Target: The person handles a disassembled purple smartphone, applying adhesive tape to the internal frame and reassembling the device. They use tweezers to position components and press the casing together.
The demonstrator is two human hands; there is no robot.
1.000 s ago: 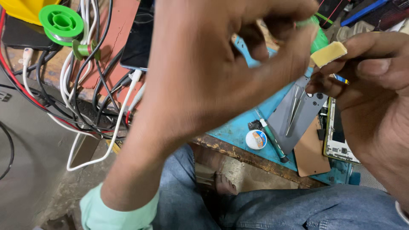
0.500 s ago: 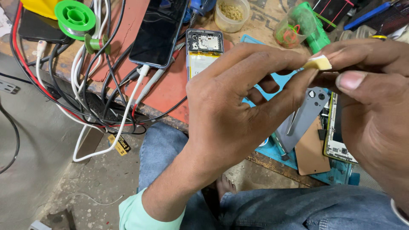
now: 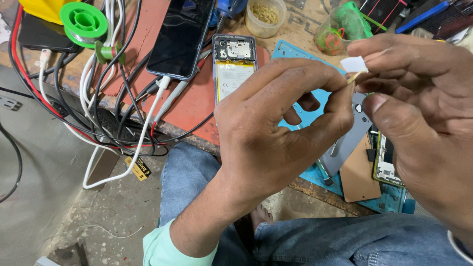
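My left hand (image 3: 276,123) and my right hand (image 3: 419,108) meet above the bench edge, fingertips pinched together on a small white piece of tape (image 3: 354,64) with a yellowish backing strip. Below them lie a blue work mat (image 3: 305,118), a grey phone back cover (image 3: 350,140) and an opened phone frame (image 3: 387,162). An opened phone with its battery showing (image 3: 233,64) lies left of my hands.
A black phone (image 3: 181,37) lies plugged into a white cable (image 3: 143,133) among tangled wires (image 3: 93,108). A green solder spool (image 3: 84,20), a plastic cup of small bits (image 3: 265,17) and a clear jar (image 3: 342,29) stand at the back. My jeans-clad legs (image 3: 345,241) are below.
The view has shifted so the bench sits lower. My left hand has lowered from in front of the camera and both hands now pinch the small piece, its white side showing.
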